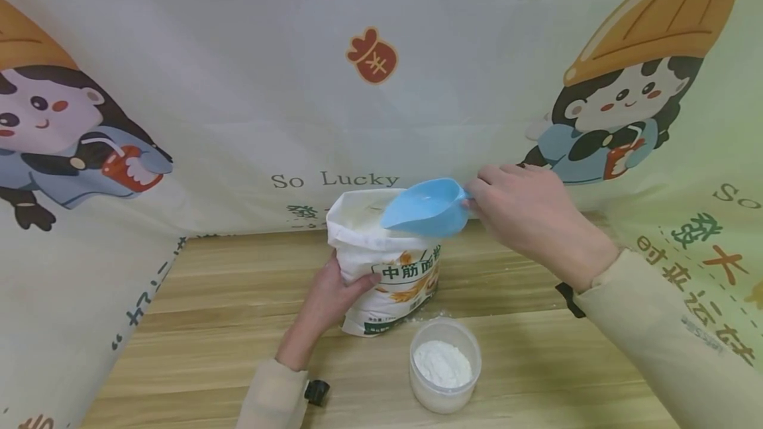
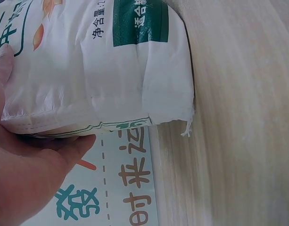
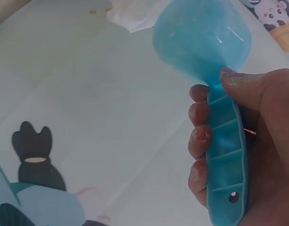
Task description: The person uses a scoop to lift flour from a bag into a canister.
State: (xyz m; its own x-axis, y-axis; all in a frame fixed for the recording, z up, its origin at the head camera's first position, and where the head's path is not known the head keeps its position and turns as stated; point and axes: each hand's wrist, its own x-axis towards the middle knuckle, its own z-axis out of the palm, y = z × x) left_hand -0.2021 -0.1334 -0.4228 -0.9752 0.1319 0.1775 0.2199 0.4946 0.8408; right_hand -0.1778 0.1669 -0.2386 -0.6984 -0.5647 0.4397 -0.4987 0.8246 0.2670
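Note:
A white flour bag [image 1: 368,251] with green lettering stands on the table, its top rolled outward and open. My left hand [image 1: 326,298] grips its left side, thumb across the front; in the left wrist view the fingers [image 2: 76,148] reach round the bag's edge. A light blue scoop [image 1: 426,212] is in my right hand [image 1: 521,217], its tip tilted down over the bag's mouth. The right wrist view shows the fingers curled round the ribbed scoop handle [image 3: 225,153], thumb at its neck.
In front of the bag stands a clear round tub [image 1: 444,400] holding white flour [image 1: 442,363]. Specks of flour lie on the wooden table [image 1: 226,336] between them. A printed cloth [image 1: 238,85] hangs behind and along both sides.

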